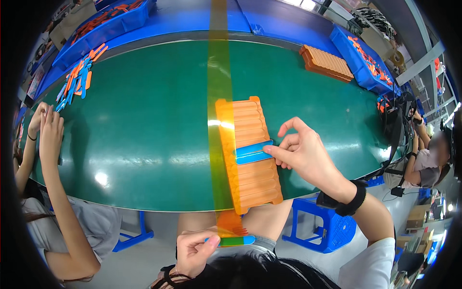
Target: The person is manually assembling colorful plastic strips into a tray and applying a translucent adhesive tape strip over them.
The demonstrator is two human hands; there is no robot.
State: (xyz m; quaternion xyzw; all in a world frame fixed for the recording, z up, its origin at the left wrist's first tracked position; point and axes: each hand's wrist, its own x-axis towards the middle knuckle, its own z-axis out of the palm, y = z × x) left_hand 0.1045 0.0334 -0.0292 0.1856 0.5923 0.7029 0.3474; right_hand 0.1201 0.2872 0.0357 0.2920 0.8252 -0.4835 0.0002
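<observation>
On the green table an orange ridged tray (257, 185) lies near the front edge, its grooves running crosswise. Blue flat strips with rounded ends (252, 155) rest across its middle. My right hand (308, 151) pinches their right end between thumb and curled fingers, the index finger arched above. Below the table edge, my left hand (195, 250) is closed on a blue flat strip (248, 240) that points right. Just above that strip shows an orange toothed piece (232, 224), partly covered. A see-through yellow band (220, 62) runs down the view, over the tray's left side.
Orange ridged trays (327, 65) are stacked at the back right, beside a blue bin (361, 60) of orange pieces. Orange and blue strips (77, 82) lie heaped at the far left, near a co-worker's hands (48, 125). A blue stool (322, 226) stands right of my legs.
</observation>
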